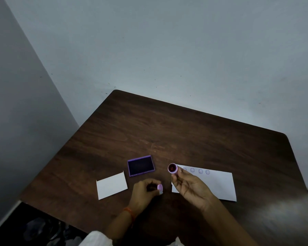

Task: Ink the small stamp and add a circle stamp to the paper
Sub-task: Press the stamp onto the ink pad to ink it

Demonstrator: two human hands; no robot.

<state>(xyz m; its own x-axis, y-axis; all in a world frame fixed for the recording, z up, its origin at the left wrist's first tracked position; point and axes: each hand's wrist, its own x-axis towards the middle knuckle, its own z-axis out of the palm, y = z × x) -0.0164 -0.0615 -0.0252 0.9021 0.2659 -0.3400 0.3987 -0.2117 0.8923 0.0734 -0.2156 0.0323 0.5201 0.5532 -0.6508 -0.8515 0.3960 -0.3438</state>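
Between our right fingertips, raised just off the near-left corner of the paper [219, 185], sits the small stamp [172, 168], a pale purple barrel tipped up so its dark round face looks back at us. Our right hand [190, 188] pinches it lightly, the other fingers loosely curled. Our left hand [146, 189] rests on the table [185, 132], closed around what looks like the stamp's lilac cap [160, 188].

We judge the inking still ahead. To do it well we turn the face down, carry it left to the open ink pad [140, 166], and press flat and straight, not rocking, so the ring takes ink evenly. Then we lift cleanly and come down square on bare paper beside the row of faint circle prints [196, 170] along its far edge, without sliding.

A blank white card [112, 185] lies left of the pad. We can read no brand, label or writing anywhere; the prints are too faint to make out.
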